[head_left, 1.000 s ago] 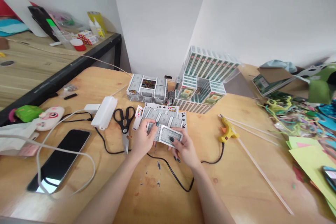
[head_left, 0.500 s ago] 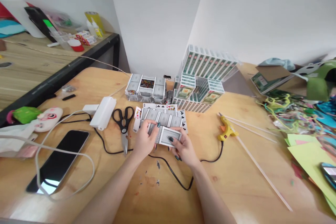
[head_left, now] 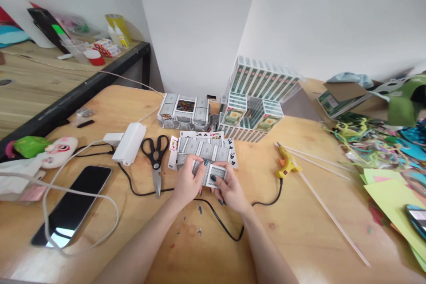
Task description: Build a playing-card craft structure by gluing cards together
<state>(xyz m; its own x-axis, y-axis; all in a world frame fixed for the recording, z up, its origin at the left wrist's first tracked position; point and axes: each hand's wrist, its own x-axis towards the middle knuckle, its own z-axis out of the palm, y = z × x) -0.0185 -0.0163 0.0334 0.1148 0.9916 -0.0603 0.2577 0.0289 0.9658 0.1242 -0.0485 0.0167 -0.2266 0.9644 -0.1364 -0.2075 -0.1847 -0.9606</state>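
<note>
My left hand (head_left: 190,179) is closed, pinching grey-backed playing cards (head_left: 203,178) between thumb and fingers. My right hand (head_left: 232,190) grips the right end of a white-bordered playing card (head_left: 218,171), thumb pressed on its patterned back. The held cards overlap between my hands; how many there are I cannot tell. Just beyond my fingers lies a flat arrangement of playing cards (head_left: 204,150), mostly backs up, with some faces showing at its edges. Behind it stands a box-like form covered in cards (head_left: 170,105), with an opening in its top.
Stacked green-and-white card boxes (head_left: 266,79) stand at the back. Black-handled scissors (head_left: 155,154) lie left of the cards, near a white adapter (head_left: 130,144) and a phone (head_left: 73,204). To the right are a yellow glue gun (head_left: 286,163), glue sticks (head_left: 333,217) and coloured paper (head_left: 389,195).
My hands have drawn slightly closer together. The card under my right thumb now overlaps the left-hand cards more and shows less of its back. The view has shifted a little.
</note>
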